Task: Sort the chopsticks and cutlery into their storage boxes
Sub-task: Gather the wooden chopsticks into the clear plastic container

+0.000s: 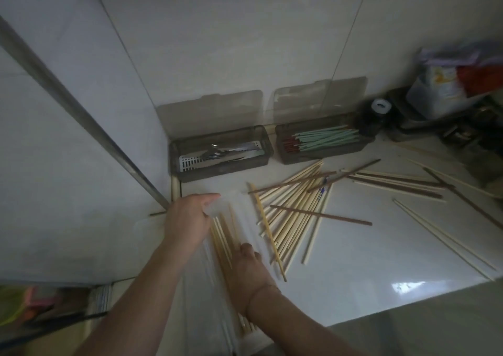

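A clear plastic box [242,206] lies lengthwise at the counter's front left with a bundle of bamboo chopsticks [223,233] in it. My left hand [187,219] grips the box's far end. My right hand [249,271] is closed over the near part of the bundle. Loose pale chopsticks [296,214] fan out just right of it, crossed by dark brown chopsticks [321,215]. Against the wall stand two smoky boxes with lids up: the left box [217,172] holds metal cutlery [217,154], the right box [321,155] holds green chopsticks [326,138].
More pale and dark chopsticks [441,236] lie scattered toward the right. A black jar with a white cap [377,116] and plastic bags [449,83] crowd the back right corner. The counter's front edge [408,301] runs diagonally. A metal bar [81,116] slants along the left wall.
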`<state>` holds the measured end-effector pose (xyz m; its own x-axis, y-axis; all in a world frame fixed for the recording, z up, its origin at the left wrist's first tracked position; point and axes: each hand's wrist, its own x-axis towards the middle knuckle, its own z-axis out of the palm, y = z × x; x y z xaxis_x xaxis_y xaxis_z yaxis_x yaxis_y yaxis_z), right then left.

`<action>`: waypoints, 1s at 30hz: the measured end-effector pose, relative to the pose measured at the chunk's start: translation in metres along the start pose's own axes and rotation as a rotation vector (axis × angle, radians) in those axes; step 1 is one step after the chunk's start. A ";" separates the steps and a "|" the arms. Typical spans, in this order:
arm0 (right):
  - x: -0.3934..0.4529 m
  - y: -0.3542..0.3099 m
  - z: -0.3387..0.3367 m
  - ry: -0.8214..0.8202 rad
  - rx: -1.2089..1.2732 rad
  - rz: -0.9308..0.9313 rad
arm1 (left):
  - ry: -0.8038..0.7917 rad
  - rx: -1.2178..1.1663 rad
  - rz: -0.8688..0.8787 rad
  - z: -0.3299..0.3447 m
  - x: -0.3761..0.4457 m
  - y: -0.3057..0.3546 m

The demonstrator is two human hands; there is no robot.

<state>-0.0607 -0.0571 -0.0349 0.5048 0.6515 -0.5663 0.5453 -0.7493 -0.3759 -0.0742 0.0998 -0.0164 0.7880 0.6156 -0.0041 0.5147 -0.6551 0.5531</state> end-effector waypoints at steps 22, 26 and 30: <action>0.006 0.110 -0.028 0.519 0.107 0.240 | -0.027 0.074 -0.012 0.008 0.007 -0.022; 0.008 0.091 -0.017 0.419 -0.060 0.177 | -0.041 0.063 -0.036 0.009 0.008 -0.021; 0.002 0.088 -0.017 0.384 -0.069 0.135 | -0.043 0.059 -0.050 0.008 0.009 -0.022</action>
<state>-0.0004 -0.1196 -0.0567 0.7810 0.5547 -0.2871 0.4939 -0.8298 -0.2598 -0.0755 0.1164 -0.0353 0.7740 0.6297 -0.0666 0.5715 -0.6495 0.5015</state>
